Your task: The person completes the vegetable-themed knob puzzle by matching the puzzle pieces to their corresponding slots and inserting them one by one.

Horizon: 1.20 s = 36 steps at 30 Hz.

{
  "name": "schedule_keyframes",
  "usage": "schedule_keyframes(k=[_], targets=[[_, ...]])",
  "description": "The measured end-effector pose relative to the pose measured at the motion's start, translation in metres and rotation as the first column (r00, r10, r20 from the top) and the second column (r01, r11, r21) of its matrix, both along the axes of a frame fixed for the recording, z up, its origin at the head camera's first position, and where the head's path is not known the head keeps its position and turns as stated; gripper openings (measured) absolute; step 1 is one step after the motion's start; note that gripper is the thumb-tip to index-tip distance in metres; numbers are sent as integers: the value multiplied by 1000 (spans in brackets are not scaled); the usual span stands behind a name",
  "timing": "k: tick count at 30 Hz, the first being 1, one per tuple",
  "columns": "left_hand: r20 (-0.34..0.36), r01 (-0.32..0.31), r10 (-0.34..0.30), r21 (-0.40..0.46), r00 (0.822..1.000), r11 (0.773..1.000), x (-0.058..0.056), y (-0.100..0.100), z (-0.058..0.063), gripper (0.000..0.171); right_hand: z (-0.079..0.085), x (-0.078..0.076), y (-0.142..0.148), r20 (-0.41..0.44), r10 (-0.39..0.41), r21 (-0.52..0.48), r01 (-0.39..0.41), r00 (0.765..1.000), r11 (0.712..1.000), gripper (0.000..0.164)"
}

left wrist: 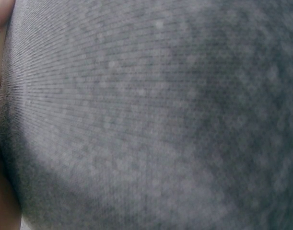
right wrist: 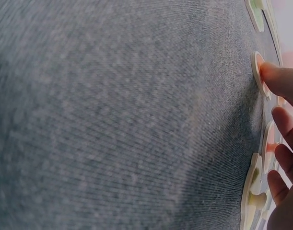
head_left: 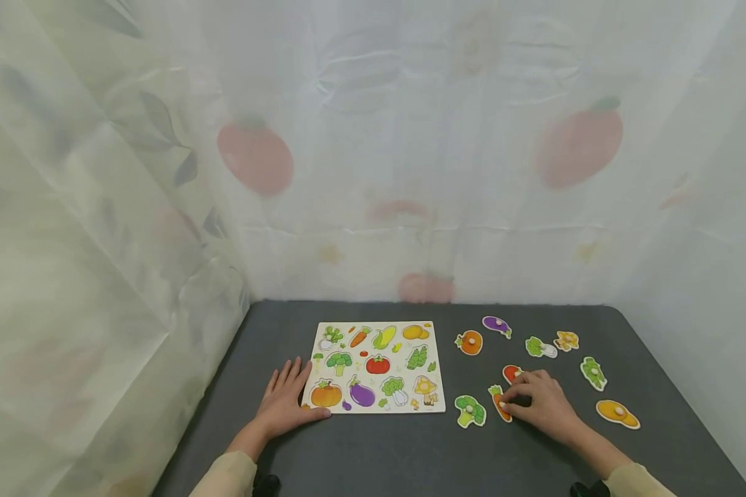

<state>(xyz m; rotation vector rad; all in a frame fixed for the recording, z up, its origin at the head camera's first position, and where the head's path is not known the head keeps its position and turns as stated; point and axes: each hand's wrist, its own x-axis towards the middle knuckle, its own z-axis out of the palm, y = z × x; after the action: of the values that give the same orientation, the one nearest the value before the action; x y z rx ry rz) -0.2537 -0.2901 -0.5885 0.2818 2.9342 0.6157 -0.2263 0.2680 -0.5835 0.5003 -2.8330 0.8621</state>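
A light puzzle board [head_left: 373, 345] printed with vegetables lies on the dark table. My left hand [head_left: 284, 402] rests at its lower left corner, fingers spread along the left edge and thumb by the bottom edge. Right of the board, my right hand [head_left: 543, 404] pinches the knob of the carrot puzzle piece [head_left: 496, 395] between thumb and fingers; the piece lies on the table. Its edge shows by the thumb [right wrist: 280, 81] in the right wrist view. A tomato piece [head_left: 510, 373] is partly hidden behind this hand. A broccoli piece [head_left: 470, 411] lies left of the carrot.
Further knobbed pieces lie on the right: pumpkin [head_left: 470, 342], eggplant [head_left: 494, 324], bok choy [head_left: 537, 347], mushroom [head_left: 566, 341], a green vegetable [head_left: 593, 373] and a yellow potato-like one [head_left: 615, 413]. Printed curtains [head_left: 360, 152] hang behind the table [head_left: 398, 455] and along its sides.
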Motion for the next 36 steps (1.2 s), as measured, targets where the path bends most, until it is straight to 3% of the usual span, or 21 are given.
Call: schedule_keyframes(k=[29, 36], targets=[[-53, 13, -11, 44, 999, 999, 0, -1, -4, 124, 3, 0, -3, -17, 22, 30, -22, 1000, 999, 17], [-14, 11, -11, 12, 1000, 1000, 0, -1, -1, 125, 10, -8, -12, -21, 19, 21, -19, 1000, 1000, 14]])
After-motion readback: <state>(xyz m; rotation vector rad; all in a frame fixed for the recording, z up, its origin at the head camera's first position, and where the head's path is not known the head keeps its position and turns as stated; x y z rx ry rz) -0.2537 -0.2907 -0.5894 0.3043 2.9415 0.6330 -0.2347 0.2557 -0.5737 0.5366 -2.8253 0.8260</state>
